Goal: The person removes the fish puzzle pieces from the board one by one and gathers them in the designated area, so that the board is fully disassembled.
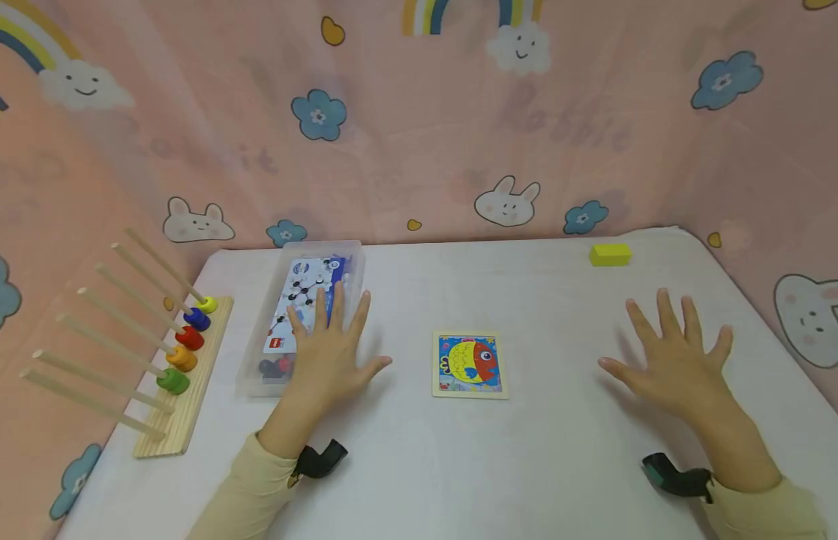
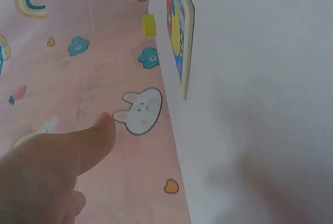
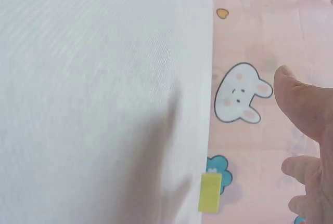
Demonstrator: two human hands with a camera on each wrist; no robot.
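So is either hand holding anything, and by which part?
Nothing is held: the left hand and the right hand both have spread fingers, and the fish picture lies between them.

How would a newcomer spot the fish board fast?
On the white table, look between the left hand and the right hand, nearer the left. The fish board is the flat square with a pale frame; its yellow fish with a red head sets it apart from the plain yellow block.

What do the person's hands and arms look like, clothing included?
The left hand and right hand are ungloved. Beige sleeves cover both arms. A curved black device sits at each wrist; the right one shows a greenish patch.
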